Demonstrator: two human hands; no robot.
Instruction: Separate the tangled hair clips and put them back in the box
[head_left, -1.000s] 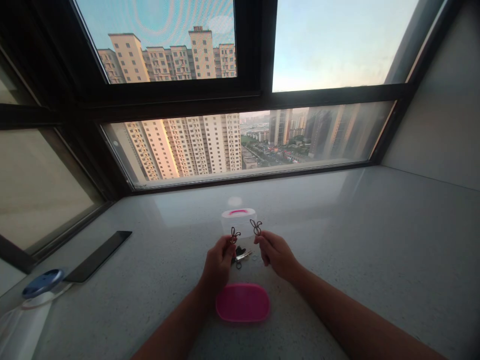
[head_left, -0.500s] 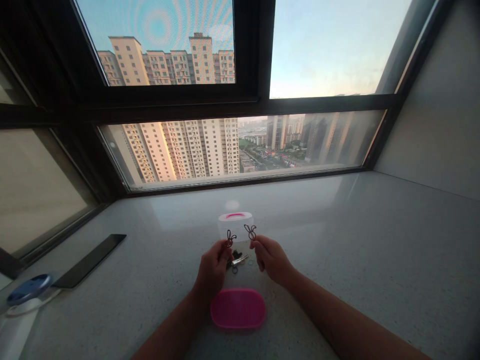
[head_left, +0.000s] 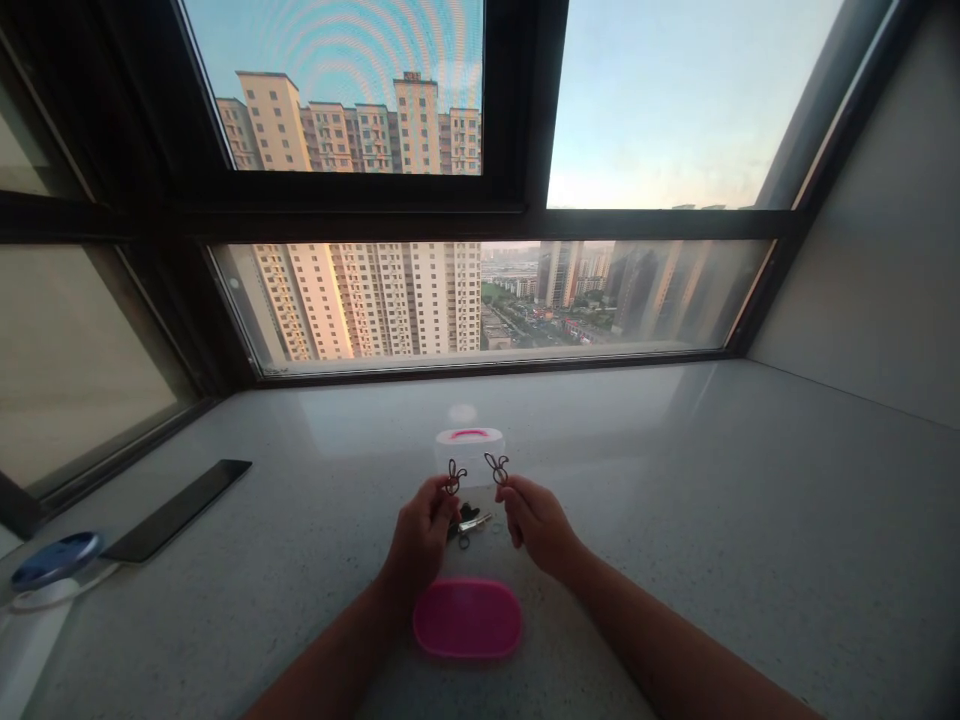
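My left hand (head_left: 425, 525) is closed, pinching a dark wire piece shaped like a rabbit's head (head_left: 453, 483) between thumb and fingers. A matching rabbit-head wire piece (head_left: 498, 470) stands upright in the closed fingers of my right hand (head_left: 541, 522). The two pieces are side by side, a small gap apart. Below and between my hands lie a shiny metal clip (head_left: 474, 523), a dark item partly covered by my left fingers, and a small ring (head_left: 464, 542). Nearest to me is a pink oval lid or tray (head_left: 466, 620), its rim upward.
A clear box with a pink handle (head_left: 469, 436) stands behind my hands on the pale speckled sill (head_left: 675, 480). On the left lie a dark flat slab (head_left: 180, 512) and a blue round object (head_left: 56, 560) with a white cable-like strip. Dark-framed windows rise beyond.
The camera view has shifted slightly. My hands hold the same two wire pieces in nearly the same pose, and the items on the sill keep their places.
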